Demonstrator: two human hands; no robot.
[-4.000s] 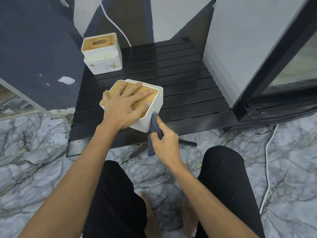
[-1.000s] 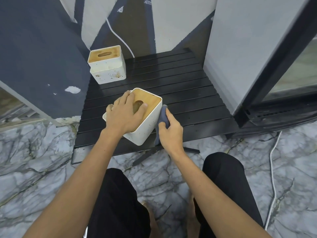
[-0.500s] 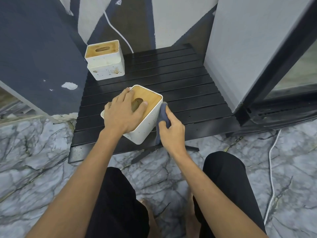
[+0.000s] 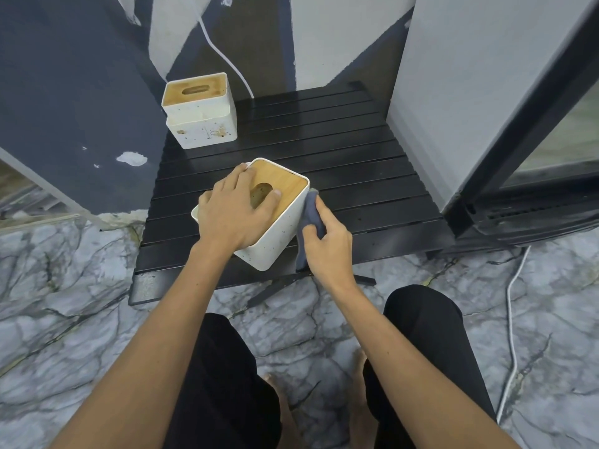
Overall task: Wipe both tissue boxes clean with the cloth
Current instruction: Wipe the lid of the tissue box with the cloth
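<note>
A white tissue box [image 4: 278,234] with a wooden lid sits turned corner-on near the front of the black slatted table [image 4: 356,163]. My left hand [image 4: 233,212] lies spread over its lid, fingers on top and thumb by the oval slot, holding it steady. My right hand [image 4: 327,241] grips a folded grey-blue cloth [image 4: 310,212] and presses it against the box's right side. A second white tissue box [image 4: 202,124], stained on its front face, stands at the table's far left corner.
A grey cabinet [image 4: 470,76] with a dark frame borders the table on the right. A dark blue panel [image 4: 64,92] stands on the left. A white cable [image 4: 512,303] runs over the marble floor at right. My knees are below the table's front edge.
The cloth has slid up and back along the box's right side. Since four seconds ago the box has been turned, so a different side faces my right hand.
</note>
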